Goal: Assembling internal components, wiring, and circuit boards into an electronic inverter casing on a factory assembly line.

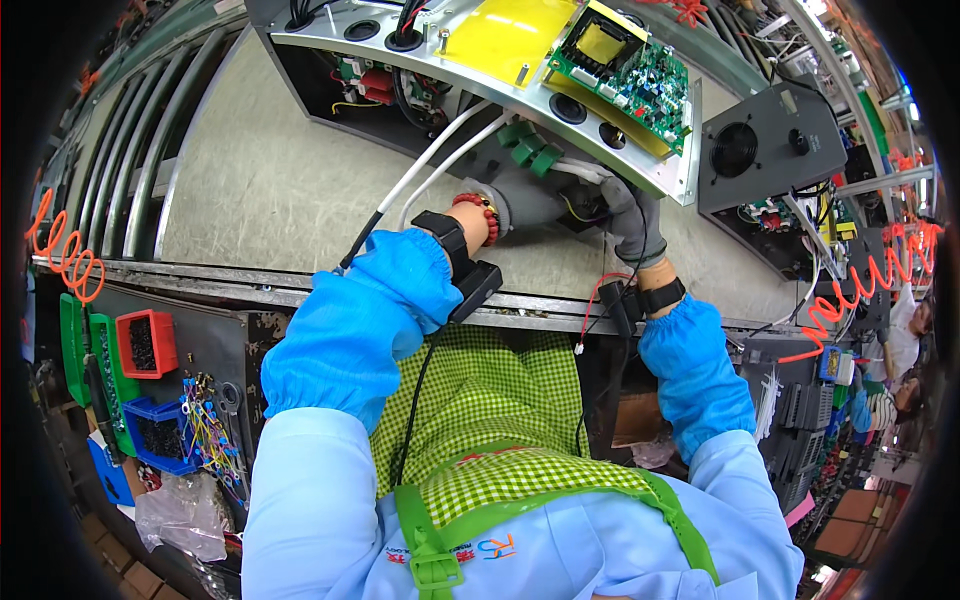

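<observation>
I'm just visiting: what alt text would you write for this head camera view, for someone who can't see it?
A person's gloved left hand and right hand reach under the tilted metal chassis of an open machine on a grey workbench, among its wires. A green circuit board sits on top of the chassis, and two white cables run down towards the blue sleeve covers.

A grey, scuffed bench (260,180) spreads out to the left of the grip, edged by a metal rail. Beyond it run parallel steel conveyor rails (140,150). Down at the left hang red (145,343), green and blue parts bins (160,435). Orange coiled hoses (68,255) dangle at both sides, under bright light at the far right.
</observation>
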Tool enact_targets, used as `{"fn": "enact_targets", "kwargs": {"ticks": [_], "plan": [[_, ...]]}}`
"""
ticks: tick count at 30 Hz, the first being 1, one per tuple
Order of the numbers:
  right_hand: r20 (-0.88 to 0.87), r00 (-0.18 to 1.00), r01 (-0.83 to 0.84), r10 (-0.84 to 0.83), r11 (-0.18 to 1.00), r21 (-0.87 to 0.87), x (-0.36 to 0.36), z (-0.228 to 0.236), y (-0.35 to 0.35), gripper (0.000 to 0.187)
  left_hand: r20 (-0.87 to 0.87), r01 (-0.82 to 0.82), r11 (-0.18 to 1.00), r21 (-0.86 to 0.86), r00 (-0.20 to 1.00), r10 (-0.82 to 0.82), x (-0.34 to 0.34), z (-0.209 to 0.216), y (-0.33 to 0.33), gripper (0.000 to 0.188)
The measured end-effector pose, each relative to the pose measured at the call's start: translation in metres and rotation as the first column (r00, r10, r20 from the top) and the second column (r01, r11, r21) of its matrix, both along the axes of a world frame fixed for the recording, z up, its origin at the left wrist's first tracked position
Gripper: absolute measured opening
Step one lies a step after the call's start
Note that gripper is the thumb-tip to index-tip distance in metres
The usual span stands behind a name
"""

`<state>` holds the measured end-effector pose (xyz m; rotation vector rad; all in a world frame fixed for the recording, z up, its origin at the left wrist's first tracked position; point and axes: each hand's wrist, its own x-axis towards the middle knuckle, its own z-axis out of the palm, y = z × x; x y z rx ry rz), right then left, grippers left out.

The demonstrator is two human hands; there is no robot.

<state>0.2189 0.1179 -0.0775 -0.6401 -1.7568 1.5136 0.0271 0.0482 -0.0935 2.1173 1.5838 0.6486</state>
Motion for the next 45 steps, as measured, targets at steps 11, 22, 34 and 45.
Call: {"fn": "enact_targets", "kwargs": {"ticks": [11, 22, 34, 45], "plan": [[0.075, 0.996, 0.051, -0.046, 0.996, -0.068, 0.003, 0.004, 0.000, 0.032, 0.071, -0.080, 0.997, 0.023, 0.994, 0.078, 0.013, -0.021, 0.005, 0.047], [-0.013, 0.999, 0.036, -0.036, 0.997, 0.071, -0.003, 0.003, 0.000, 0.036, 0.055, -0.067, 0.995, -0.074, 0.996, 0.071, 0.009, -0.018, 0.009, 0.042], [-0.029, 0.999, 0.023, -0.020, 0.994, 0.106, -0.005, 0.004, 0.000, 0.034, -0.023, -0.205, 0.978, 0.049, 0.978, 0.206, 0.024, -0.022, 0.000, 0.039], [-0.046, 0.999, -0.013, 0.018, 0.994, 0.106, -0.005, 0.007, -0.002, 0.033, 0.323, -0.094, 0.995, 0.029, 0.943, 0.080, 0.011, -0.010, -0.004, 0.041]]}}
